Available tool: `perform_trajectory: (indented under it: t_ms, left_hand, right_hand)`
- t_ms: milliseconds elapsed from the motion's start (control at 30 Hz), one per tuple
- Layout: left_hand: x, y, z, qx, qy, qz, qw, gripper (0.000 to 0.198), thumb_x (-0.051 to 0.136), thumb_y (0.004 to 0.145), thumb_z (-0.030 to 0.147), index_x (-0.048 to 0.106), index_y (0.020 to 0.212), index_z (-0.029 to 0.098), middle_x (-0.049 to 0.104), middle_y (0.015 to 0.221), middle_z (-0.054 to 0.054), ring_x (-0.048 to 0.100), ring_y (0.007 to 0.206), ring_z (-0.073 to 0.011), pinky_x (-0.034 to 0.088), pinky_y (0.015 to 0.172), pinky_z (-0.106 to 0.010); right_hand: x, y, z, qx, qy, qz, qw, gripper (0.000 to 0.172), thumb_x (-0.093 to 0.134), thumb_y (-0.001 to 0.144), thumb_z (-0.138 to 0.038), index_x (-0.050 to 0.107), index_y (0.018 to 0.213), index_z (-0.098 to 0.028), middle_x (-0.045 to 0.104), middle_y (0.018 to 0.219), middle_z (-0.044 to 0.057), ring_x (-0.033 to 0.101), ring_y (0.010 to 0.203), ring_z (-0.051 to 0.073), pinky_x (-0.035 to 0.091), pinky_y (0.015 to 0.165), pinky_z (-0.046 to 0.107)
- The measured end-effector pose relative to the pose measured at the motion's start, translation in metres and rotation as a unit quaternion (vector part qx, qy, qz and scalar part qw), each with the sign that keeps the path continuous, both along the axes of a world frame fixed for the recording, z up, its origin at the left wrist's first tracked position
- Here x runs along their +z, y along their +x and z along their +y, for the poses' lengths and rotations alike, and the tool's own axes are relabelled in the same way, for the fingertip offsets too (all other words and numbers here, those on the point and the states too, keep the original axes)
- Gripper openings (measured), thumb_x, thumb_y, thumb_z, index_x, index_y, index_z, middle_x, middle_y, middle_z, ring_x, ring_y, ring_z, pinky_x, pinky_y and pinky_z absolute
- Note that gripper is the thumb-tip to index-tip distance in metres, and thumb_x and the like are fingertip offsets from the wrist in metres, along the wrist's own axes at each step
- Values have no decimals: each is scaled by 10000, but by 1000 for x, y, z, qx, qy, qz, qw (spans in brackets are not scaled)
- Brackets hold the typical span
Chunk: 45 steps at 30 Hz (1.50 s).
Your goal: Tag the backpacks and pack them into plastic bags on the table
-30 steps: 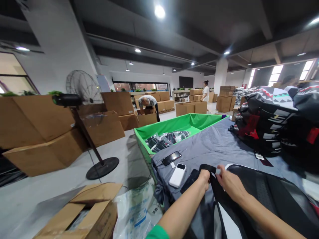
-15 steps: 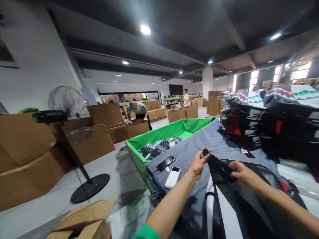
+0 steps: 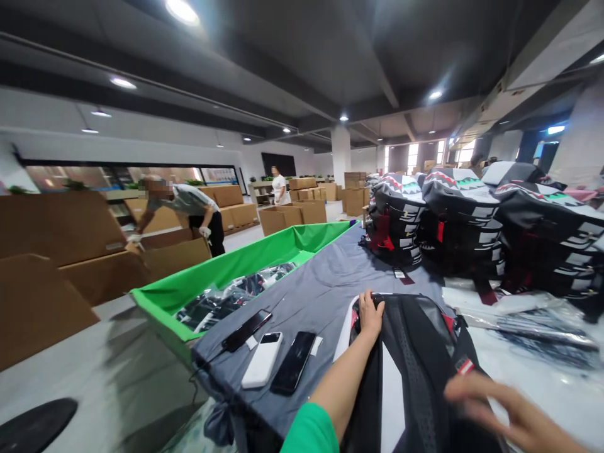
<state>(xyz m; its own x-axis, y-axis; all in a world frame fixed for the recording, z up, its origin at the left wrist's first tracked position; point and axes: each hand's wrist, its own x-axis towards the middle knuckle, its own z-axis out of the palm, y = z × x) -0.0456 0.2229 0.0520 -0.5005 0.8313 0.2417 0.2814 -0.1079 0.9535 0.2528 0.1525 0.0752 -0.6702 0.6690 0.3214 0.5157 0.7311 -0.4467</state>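
We've got a black backpack [image 3: 415,358] lying flat on its back at the near end, w/ a white panel & red-and-white tag, its top edge pointing far. L hand [image 3: 370,318] is at that top edge: fingers [image 3: 375,303] curled over & closed on the pack's rim, thumb side facing us. Green sleeve [image 3: 309,431] on that arm. R hand [image 3: 500,402] is nr the pack's lower right side, blurred, fingers [image 3: 476,396] spread wide; it has hold of nothing we can see, & can't tell if it's touching.

Pack's left side sits on a gray cloth [image 3: 302,296] spread over a long table. Just left of the pack, on the cloth: black phone [image 3: 293,362], white power bank [image 3: 262,358], & further left another black phone [image 3: 246,330]. Left of the cloth, a green-lined bin [image 3: 226,270] holds clear-bagged black items [image 3: 226,302].

On the right, stacked patterned backpacks [image 3: 457,214] w/ shark-teeth print, clear plastic sheeting [image 3: 533,321] nearer us. Far left, a co-worker [image 3: 184,207] in gloves bends over cardboard cartons [image 3: 104,264]. Another person [image 3: 280,187] stands further off among boxes.
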Motion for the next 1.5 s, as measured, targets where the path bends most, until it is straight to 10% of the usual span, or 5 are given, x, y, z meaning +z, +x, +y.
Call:
perform_trajectory:
  t_ms: [167,333,833,1233,1500]
  left_hand:
    - [20,21,1,-112,41,134,984,511,590,771,3,589,1226,236,497,1450,-123,283,1476,-304,100,1255,-493]
    - [18,80,12,-305,61,208,927,371,731,717,83,687,1046,248,674,1241,-109,508,1303,-316,315,1181,-445]
    - [-16,95,18,-324,34,246,913,704,837,710,229,545,1350,259,571,1425,-101,459,1357,-317,286,1185,-479]
    - [102,118,-12,-382,160,292,862,118,577,922,152,657,865,217,649,905,-89,618,1050,-279,354,1092,-407]
    - [57,93,-89,-275,103,348,891,198,467,868,50,575,860,215,575,752,-69,629,837,-276,406,984,-433]
  right_hand:
    - [10,11,105,-305,-150,96,936,650,441,747,-797,681,875,-207,729,758,149,686,608,304,564,604,458]
    - [3,-18,148,-306,-189,97,928,589,421,696,-773,609,695,-215,639,561,78,629,503,254,470,466,353]
    - [38,-33,3,-171,175,160,956,252,611,818,-498,554,930,-280,656,679,-19,577,467,160,447,506,267]
    - [119,-7,41,-198,-53,179,962,635,711,569,-814,557,823,-252,576,537,-22,491,479,164,382,454,280]
    - [109,-7,60,-23,-190,120,974,650,686,705,-795,568,960,-209,531,626,-36,497,554,144,405,481,261]
